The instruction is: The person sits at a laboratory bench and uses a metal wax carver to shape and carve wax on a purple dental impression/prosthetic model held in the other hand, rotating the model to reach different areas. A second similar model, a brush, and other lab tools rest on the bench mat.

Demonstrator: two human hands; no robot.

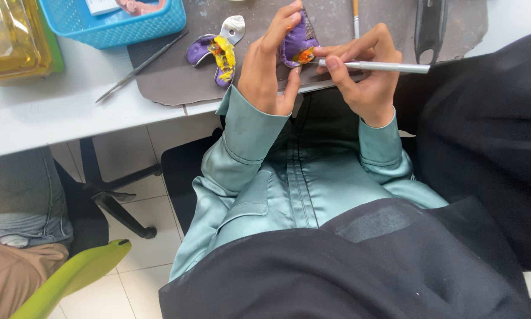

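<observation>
Two purple impressions with orange-yellow filling: one grasped in the left hand [269, 68] above the table edge, a second impression [216, 52] lying on the grey mat [171, 77]. The right hand [366, 74] grips one metal tool [377, 67] touching the held purple impression [299, 42]. A blue basket [117, 26] holds a pink cast.

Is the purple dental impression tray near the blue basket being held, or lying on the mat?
Lying on the mat: the tray rests flat, untouched by either hand.

A dental lab or classroom bench.
On the white surface [52, 112] lie a grey work mat [177, 77], a purple impression tray [218, 53] with yellow wax, a thin metal tool [141, 66] and a blue basket [117, 23]; a tiled floor [141, 248] lies below.
</observation>
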